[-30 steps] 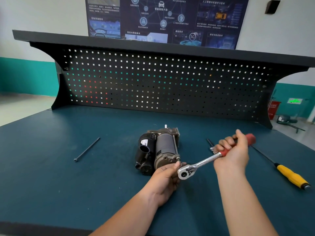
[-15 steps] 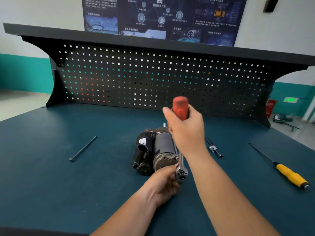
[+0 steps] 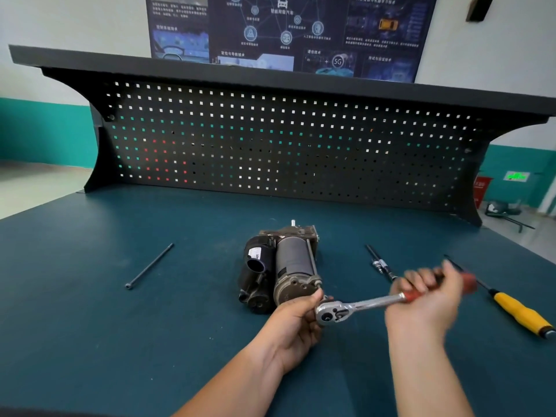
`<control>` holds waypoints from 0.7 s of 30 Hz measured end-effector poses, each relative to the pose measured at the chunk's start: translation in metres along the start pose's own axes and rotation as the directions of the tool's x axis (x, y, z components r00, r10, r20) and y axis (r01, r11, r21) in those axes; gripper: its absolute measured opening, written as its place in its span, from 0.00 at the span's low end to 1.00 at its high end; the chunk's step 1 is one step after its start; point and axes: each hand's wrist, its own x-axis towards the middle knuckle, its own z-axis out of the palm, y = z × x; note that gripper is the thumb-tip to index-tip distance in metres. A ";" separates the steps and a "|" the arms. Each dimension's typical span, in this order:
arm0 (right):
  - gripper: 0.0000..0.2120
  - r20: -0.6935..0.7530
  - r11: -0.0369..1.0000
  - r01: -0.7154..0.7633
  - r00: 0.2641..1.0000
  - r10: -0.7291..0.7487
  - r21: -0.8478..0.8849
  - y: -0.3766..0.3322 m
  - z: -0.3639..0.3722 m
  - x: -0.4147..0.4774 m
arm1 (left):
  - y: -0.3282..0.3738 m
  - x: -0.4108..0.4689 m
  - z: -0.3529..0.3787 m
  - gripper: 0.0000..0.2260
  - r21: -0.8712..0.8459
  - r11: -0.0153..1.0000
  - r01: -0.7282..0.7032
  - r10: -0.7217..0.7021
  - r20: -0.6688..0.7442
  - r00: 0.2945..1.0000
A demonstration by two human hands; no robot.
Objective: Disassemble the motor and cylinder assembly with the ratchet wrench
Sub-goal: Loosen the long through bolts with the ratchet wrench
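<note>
Head view: the right hand (image 3: 427, 299), motion-blurred, has its fingers wrapped tight round the red grip of the ratchet wrench (image 3: 361, 305). The left hand (image 3: 296, 326) curls its fingers under the wrench's head, thumb against the near end of the motor and cylinder assembly (image 3: 288, 266), which lies on the bench (image 3: 90, 326) just beyond those fingers. I judge the socket may slip off the bolt mid-swing, pinching the left fingertips or rounding the bolt head. The unclamped assembly could also roll away from the left thumb.

A training workshop: pegboard-backed workbench (image 3: 90, 296), hand tools laid out, automotive technology poster (image 3: 285, 31) behind.
</note>
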 end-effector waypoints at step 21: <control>0.16 0.759 0.465 0.620 0.617 0.207 -0.632 0.050 0.096 -0.054 | 0.003 -0.004 -0.003 0.16 0.052 0.995 0.086 -0.086 -0.004 0.996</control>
